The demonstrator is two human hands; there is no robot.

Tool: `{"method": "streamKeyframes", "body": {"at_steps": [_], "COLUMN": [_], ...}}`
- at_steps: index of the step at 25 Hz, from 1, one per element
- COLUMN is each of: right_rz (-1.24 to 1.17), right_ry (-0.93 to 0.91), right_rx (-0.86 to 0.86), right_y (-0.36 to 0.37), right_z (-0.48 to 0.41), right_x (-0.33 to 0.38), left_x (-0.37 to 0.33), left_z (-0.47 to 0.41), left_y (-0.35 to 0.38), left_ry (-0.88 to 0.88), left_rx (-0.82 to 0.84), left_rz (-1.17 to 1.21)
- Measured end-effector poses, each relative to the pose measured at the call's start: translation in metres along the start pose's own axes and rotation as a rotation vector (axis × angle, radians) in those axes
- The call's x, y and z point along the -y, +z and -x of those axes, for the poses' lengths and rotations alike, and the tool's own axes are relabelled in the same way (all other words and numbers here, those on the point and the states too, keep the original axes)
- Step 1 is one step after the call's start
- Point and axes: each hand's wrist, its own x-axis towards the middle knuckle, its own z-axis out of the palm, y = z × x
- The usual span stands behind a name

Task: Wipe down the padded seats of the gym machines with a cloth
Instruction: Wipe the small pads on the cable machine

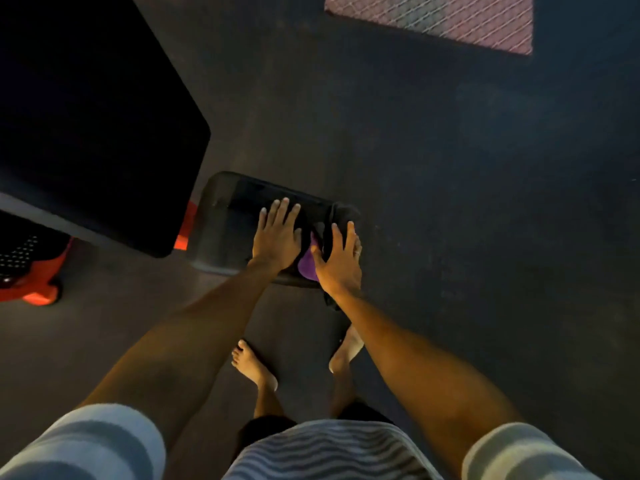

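I see left hand [277, 237] flat on black seat pad [225, 216] mid-frame, right hand [337, 261] flat, pressing purple cloth [307, 266]; dark floor [450, 202] around.

Purple cloth [307, 265], black padded seat [239, 216], grey-striped shirt [325, 448].

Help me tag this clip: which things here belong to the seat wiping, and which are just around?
In the job: purple cloth, small black padded seat, left hand flat on the seat, right hand on the cloth.
Just around: large black pad to the left, orange machine frame, mesh-patterned light patch.
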Motion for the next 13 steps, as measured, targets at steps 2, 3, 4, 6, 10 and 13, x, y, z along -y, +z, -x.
{"method": "streamKeyframes", "body": {"at_steps": [2,3,4,6,10,13], "right_rz": [0.152,0.209,0.252,0.328,0.431,0.471], "right_ry": [-0.084,-0.119,-0.149,-0.217,-0.340,-0.387], "right_rx": [-0.045,-0.071,-0.085,-0.092,-0.033,0.123], "right_y": [0.018,0.024,0.025,0.024,0.007,-0.011], "right_z": [-0.005,-0.011,-0.019,-0.036,-0.080,-0.124], "right_x": [-0.012,-0.016,-0.017,-0.016,-0.006,0.024], "left_x": [0.002,0.003,0.005,0.009,0.009,0.010], "left_z": [-0.005,-0.007,-0.008,-0.009,-0.015,-0.013], "left_y": [0.021,0.031,0.039,0.049,0.052,0.055], "left_ry": [-0.065,-0.073,-0.071,-0.071,-0.076,-0.086], "left_rx": [-0.057,-0.090,-0.115,-0.161,-0.197,-0.222], "left_rz": [0.001,-0.038,-0.074,-0.101,-0.086,-0.099]}}
